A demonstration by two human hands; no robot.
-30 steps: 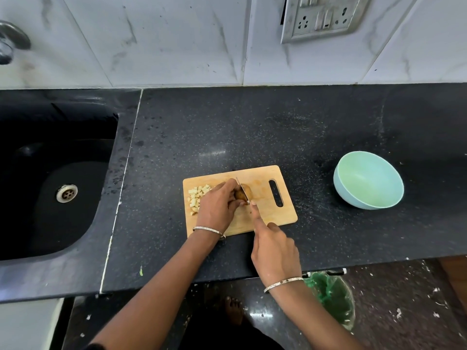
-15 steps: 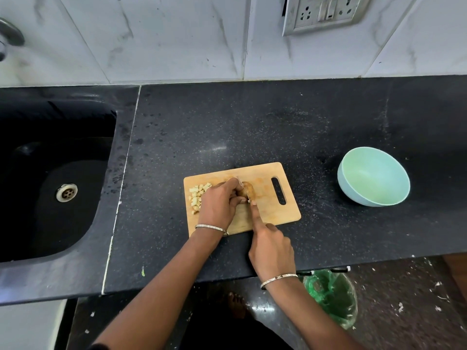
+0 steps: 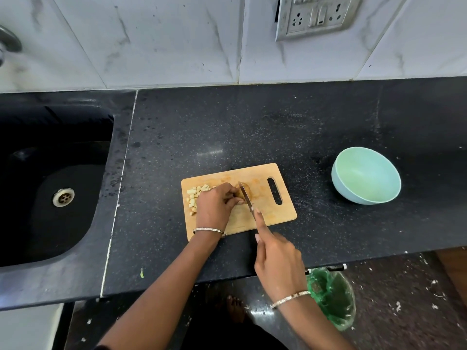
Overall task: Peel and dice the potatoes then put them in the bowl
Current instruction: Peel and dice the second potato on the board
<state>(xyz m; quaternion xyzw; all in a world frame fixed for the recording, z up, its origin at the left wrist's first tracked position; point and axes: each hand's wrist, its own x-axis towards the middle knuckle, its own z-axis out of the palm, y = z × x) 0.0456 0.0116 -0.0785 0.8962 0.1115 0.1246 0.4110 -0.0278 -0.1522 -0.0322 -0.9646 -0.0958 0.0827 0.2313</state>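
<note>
Nearest the camera, the right hand (image 3: pixel 278 258) wraps its grip round the handle of a steel-bladed kitchen knife (image 3: pixel 245 195), the handle itself hidden under the palm, with the index finger laid straight along the blade's back. Just beyond, the left hand (image 3: pixel 214 208) has its fingers curled down over a small brownish-yellow potato piece (image 3: pixel 249 192), pinning it to the pale wooden cutting board (image 3: pixel 265 213); the blade stands across that piece right against the left fingertips, so the thing being cut sits between the two grips, touching both knife and fingers. To the left of that hand lies a little heap of pale yellow diced potato cubes (image 3: pixel 195 195), on the board's far-left corner. By my reading the dicing is well under way but not finished: this piece has cuts left. Farther off to the right, well apart from the board on the black speckled stone tabletop (image 3: pixel 252 135), the light mint-green round bowl (image 3: pixel 366 173) holds nothing, so every cube has yet to be moved there.
</note>
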